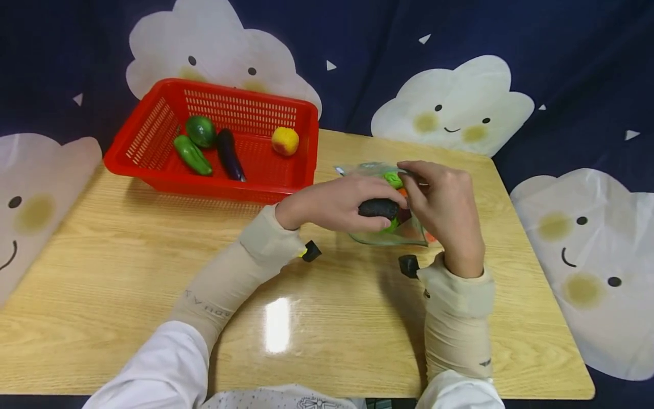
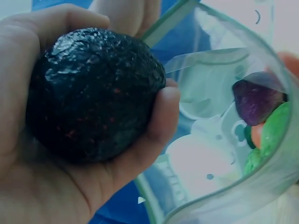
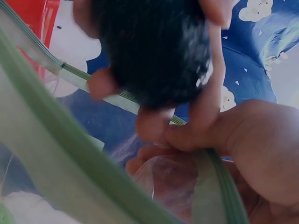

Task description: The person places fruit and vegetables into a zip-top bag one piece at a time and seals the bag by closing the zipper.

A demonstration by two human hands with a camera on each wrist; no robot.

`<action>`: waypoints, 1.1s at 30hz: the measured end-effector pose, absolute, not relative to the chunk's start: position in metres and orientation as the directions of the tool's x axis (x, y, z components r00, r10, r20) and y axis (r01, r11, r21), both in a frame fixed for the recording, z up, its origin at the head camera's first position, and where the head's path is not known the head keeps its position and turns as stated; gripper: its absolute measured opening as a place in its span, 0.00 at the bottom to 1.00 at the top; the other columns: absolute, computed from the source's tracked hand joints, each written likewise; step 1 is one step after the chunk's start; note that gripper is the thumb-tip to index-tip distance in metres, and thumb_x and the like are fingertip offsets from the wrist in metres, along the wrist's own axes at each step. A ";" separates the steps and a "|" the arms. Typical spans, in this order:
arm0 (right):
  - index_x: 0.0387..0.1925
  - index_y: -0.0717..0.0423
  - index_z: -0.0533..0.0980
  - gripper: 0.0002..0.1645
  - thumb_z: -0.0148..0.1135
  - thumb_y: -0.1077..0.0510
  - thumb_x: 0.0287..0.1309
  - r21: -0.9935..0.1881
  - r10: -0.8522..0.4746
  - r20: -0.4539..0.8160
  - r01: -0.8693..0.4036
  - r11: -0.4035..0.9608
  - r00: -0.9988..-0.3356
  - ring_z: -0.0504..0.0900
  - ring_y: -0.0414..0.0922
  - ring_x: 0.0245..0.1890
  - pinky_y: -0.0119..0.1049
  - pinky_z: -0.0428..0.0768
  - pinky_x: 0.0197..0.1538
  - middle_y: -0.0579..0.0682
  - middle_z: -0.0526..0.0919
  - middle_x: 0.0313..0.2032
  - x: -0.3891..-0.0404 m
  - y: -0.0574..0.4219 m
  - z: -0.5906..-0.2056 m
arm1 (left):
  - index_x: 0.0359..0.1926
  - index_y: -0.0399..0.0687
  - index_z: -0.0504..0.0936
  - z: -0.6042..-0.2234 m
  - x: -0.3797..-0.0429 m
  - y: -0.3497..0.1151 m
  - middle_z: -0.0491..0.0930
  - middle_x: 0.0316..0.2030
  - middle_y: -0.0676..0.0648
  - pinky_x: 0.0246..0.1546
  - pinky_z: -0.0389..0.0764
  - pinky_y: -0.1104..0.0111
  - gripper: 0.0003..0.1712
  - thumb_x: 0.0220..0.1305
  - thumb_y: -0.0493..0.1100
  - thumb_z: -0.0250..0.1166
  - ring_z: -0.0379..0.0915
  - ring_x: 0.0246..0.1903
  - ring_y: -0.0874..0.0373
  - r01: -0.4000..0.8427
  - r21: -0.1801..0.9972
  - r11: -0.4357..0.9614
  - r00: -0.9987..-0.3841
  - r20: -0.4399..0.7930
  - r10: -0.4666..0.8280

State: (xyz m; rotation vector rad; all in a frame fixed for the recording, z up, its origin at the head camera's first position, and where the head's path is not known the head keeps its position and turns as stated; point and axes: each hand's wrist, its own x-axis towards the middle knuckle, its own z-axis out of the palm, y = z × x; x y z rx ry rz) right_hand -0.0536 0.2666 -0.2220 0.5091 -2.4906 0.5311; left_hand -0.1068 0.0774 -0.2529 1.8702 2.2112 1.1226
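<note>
My left hand holds a dark, bumpy avocado over the mouth of a clear zip bag, its fingers and thumb curled round the fruit. The bag's open rim has a green edge. In the right wrist view, my right hand pinches that rim between thumb and fingers, close beside the avocado. Through the left wrist view I see a purple piece, something green and a bit of orange inside the bag; their kinds are hard to tell.
A red plastic basket stands at the back left of the wooden table. It holds an eggplant, a green pepper, a round dark-green item and a yellow-red peach-like fruit. A cloud-patterned cloth hangs behind.
</note>
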 end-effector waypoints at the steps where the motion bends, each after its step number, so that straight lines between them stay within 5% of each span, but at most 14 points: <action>1: 0.42 0.56 0.81 0.13 0.57 0.56 0.58 -0.263 -0.240 0.572 -0.453 0.852 -0.784 0.83 0.41 0.26 0.36 0.80 0.29 0.51 0.85 0.33 -0.054 0.267 -0.222 | 0.53 0.54 0.75 -0.254 -0.107 0.080 0.74 0.47 0.57 0.42 0.68 0.74 0.19 0.60 0.49 0.57 0.65 0.44 0.65 0.848 0.530 0.016 -0.269 0.405 0.874; 10: 0.42 0.56 0.82 0.14 0.56 0.55 0.59 -0.260 -0.227 0.572 -0.437 0.861 -0.788 0.83 0.42 0.25 0.37 0.80 0.29 0.52 0.84 0.33 -0.052 0.269 -0.223 | 0.47 0.49 0.73 -0.266 -0.105 0.105 0.71 0.40 0.56 0.34 0.70 0.75 0.15 0.64 0.51 0.53 0.66 0.34 0.66 0.815 0.580 0.015 -0.247 0.323 0.914; 20: 0.42 0.57 0.81 0.14 0.57 0.55 0.58 -0.251 -0.230 0.570 -0.434 0.865 -0.789 0.83 0.41 0.25 0.36 0.80 0.29 0.52 0.85 0.32 -0.051 0.268 -0.221 | 0.47 0.53 0.73 -0.274 -0.113 0.107 0.74 0.40 0.55 0.40 0.69 0.75 0.13 0.64 0.48 0.52 0.67 0.37 0.66 0.768 0.634 0.096 -0.357 0.298 0.885; 27: 0.41 0.56 0.82 0.14 0.57 0.54 0.58 -0.237 -0.235 0.588 -0.443 0.865 -0.774 0.83 0.42 0.26 0.37 0.79 0.30 0.51 0.85 0.33 -0.052 0.268 -0.220 | 0.43 0.53 0.73 -0.280 -0.113 0.119 0.72 0.28 0.55 0.31 0.68 0.74 0.13 0.64 0.53 0.50 0.67 0.27 0.64 0.675 0.685 0.274 -0.579 0.261 0.772; 33: 0.42 0.56 0.82 0.14 0.57 0.54 0.59 -0.240 -0.234 0.576 -0.436 0.867 -0.783 0.83 0.41 0.27 0.37 0.79 0.31 0.51 0.85 0.34 -0.052 0.267 -0.220 | 0.32 0.53 0.73 -0.282 -0.116 0.136 0.70 0.24 0.51 0.24 0.63 0.72 0.09 0.65 0.49 0.50 0.64 0.22 0.61 0.713 0.583 0.390 -0.567 0.151 0.810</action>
